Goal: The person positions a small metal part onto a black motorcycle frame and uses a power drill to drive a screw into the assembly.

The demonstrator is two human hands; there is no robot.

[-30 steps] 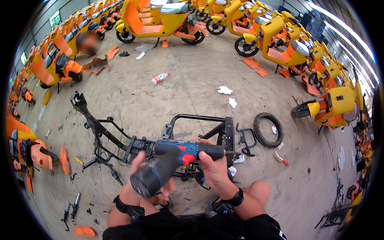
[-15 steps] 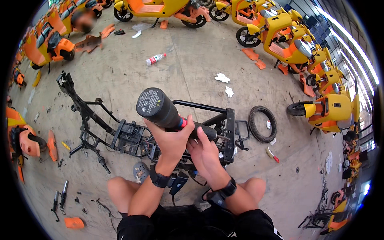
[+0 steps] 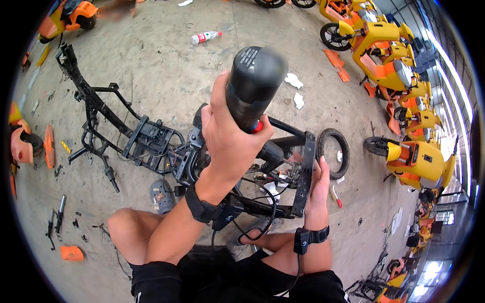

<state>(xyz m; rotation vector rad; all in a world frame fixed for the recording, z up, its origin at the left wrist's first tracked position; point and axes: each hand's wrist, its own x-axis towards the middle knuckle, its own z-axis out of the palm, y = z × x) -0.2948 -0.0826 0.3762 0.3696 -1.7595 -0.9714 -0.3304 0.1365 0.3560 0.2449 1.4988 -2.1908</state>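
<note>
My left hand point(image 3: 235, 136) grips a black cordless power driver point(image 3: 255, 83) by its handle, its thick rounded end raised toward me. A red button shows beside the thumb. The tool's front end points down to the right, over the rear of a black scooter frame point(image 3: 146, 139); its tip is hard to make out against the metal. My right hand point(image 3: 318, 189) lies against the outer side of the frame's end plate point(image 3: 306, 174), fingers stretched out and partly hidden behind it. Cables and small parts show inside the frame.
A black tyre point(image 3: 326, 151) lies right of the frame, with a red-handled tool point(image 3: 336, 197) near it. Beyond are a plastic bottle point(image 3: 206, 37) and white scraps point(image 3: 293, 80). Yellow scooters point(image 3: 419, 159) line the right. Shock absorbers point(image 3: 59, 214) and an orange panel point(image 3: 71, 253) lie lower left.
My right hand has left the front of the driver and moved right to the frame's end plate. My left hand has raised and tilted the driver. The view has shifted too.
</note>
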